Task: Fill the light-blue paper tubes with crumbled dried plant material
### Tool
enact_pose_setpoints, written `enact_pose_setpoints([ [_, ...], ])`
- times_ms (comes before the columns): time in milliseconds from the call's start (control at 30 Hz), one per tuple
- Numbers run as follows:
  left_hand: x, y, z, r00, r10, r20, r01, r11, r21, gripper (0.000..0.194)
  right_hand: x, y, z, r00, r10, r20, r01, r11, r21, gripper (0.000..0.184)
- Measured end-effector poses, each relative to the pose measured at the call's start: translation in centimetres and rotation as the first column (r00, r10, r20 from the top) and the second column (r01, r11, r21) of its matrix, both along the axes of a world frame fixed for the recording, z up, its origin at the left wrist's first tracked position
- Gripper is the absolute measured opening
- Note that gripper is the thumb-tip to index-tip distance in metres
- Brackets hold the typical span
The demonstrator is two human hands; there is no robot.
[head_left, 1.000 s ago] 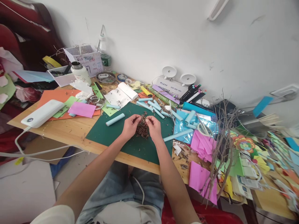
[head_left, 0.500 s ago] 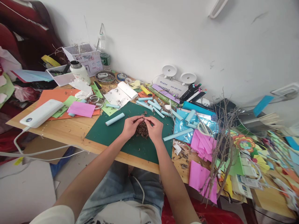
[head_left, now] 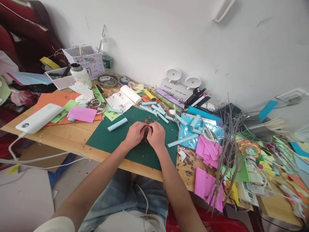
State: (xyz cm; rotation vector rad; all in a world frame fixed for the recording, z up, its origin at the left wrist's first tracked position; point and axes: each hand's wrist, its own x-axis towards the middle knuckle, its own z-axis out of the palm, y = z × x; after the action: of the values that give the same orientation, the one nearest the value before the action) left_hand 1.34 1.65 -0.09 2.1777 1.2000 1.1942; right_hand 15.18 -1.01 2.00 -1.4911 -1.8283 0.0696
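My left hand (head_left: pixel 135 133) and my right hand (head_left: pixel 156 135) meet over a dark green mat (head_left: pixel 102 138). Thumbs and fingers of both are pinched together, fingertips almost touching, around small dried brown plant bits. Beneath and just beyond the fingers is a loose pile of those dried bits (head_left: pixel 147 120), partly covered by the hands. A rolled light-blue paper tube (head_left: pixel 117 124) lies on the mat left of my left hand. More blue paper tubes (head_left: pixel 159 110) lie in a cluster beyond the hands.
At left are a white power bank (head_left: pixel 40 118) with a cable and a white bottle (head_left: pixel 80 75). Scissors (head_left: pixel 209 134), pink paper (head_left: pixel 209 150) and a bundle of dry twigs (head_left: pixel 230 154) crowd the right. A white roll (head_left: pixel 130 94) lies behind the mat.
Both hands have come slightly lower and closer together over the pile, hiding more of its near side. The far edge of the pile now shows beyond the fingers. The view has shifted slightly.
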Motion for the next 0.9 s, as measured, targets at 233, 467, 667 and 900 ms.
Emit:
enact_pose_setpoints([
  [233,0.6,-0.3,1.2,0.967,0.079,0.241,-0.035,0.983,-0.183,0.019,-0.4,0.3,0.3,0.828,-0.074,-0.556,-0.048,0.978,-0.202,0.017],
  [467,-0.4,0.6,0.4,0.949,0.153,0.276,-0.098,0.974,-0.203,0.015,2.4,0.9,0.4,0.835,-0.034,-0.549,-0.143,0.950,-0.277,0.017],
  [667,-0.3,0.6,0.5,0.994,0.097,-0.046,-0.100,0.992,-0.080,0.036,3.5,1.3,0.2,0.940,-0.003,-0.342,-0.117,0.937,-0.329,0.022],
  [900,-1.5,-2.6,2.6,0.915,0.133,-0.381,-0.150,0.989,-0.015,0.069,5.0,1.8,-0.4,0.984,-0.080,-0.158,0.046,0.977,-0.208,0.037],
])
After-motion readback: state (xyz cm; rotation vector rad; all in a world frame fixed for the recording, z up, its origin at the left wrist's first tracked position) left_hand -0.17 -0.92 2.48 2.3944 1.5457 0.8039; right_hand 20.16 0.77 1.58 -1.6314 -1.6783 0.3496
